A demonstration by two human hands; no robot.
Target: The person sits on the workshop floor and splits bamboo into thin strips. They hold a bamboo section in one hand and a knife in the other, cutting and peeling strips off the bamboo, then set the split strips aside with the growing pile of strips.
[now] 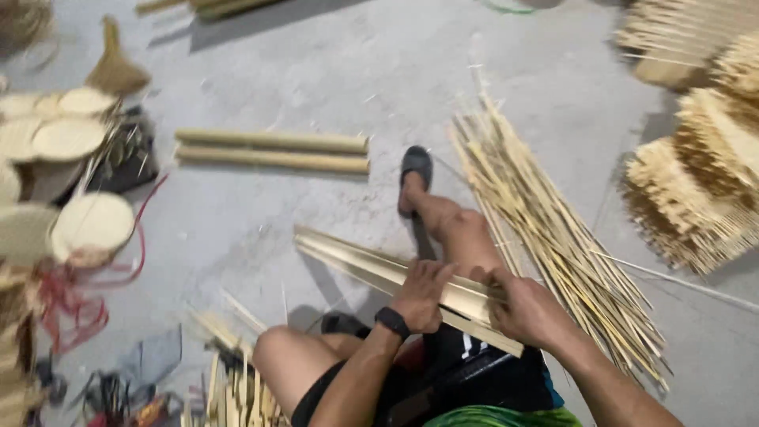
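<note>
Gripping slats (379,269), both left hand (421,294) and right hand (528,310) are closed; split strips (553,237) are piled, poles (273,150) left whole.

2 poles (271,150) lie left of the strip pile (553,237), seemingly apart.

Bare arms, black wristband (392,321) on left wrist, black shorts (474,372) with white stripes, dark slipper (416,168).
</note>
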